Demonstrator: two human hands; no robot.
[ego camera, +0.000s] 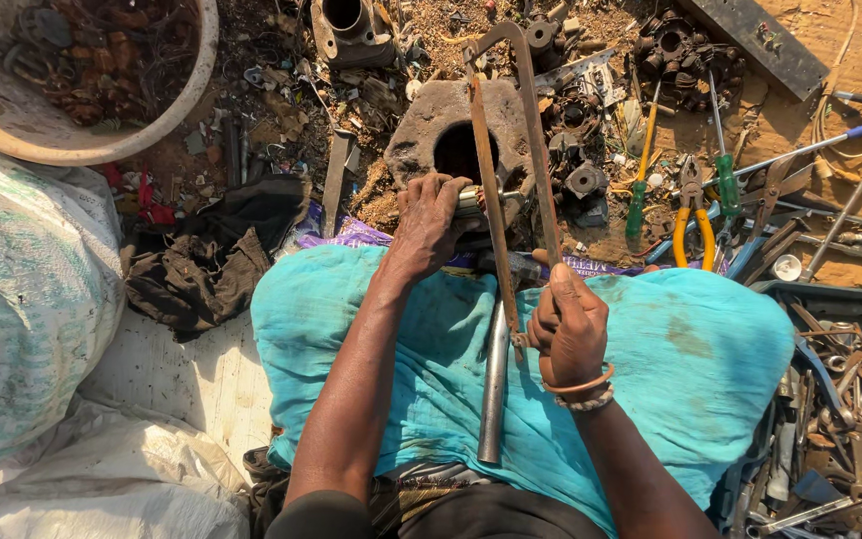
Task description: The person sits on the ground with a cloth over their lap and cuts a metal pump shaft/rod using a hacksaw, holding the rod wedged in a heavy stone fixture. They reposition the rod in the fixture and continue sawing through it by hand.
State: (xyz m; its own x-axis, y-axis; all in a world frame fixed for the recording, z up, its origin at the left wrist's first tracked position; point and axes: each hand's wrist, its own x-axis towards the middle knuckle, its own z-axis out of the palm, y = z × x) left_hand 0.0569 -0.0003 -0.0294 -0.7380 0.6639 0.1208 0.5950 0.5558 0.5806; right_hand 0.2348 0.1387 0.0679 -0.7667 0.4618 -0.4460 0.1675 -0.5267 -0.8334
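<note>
From the head camera, the right hand [571, 324] wraps its grip tight around the handle of a hacksaw [511, 180], whose frame runs forward over a stone block [421, 130]. The left hand [431, 220] closes its grip on a short metal piece [476, 200] lying against the block, just beside the blade. A steel pipe [494, 384] lies along the turquoise cloth [690, 359] on the lap. The metal piece looks stiff, heavy and slippery, best held close to the cut.
</note>
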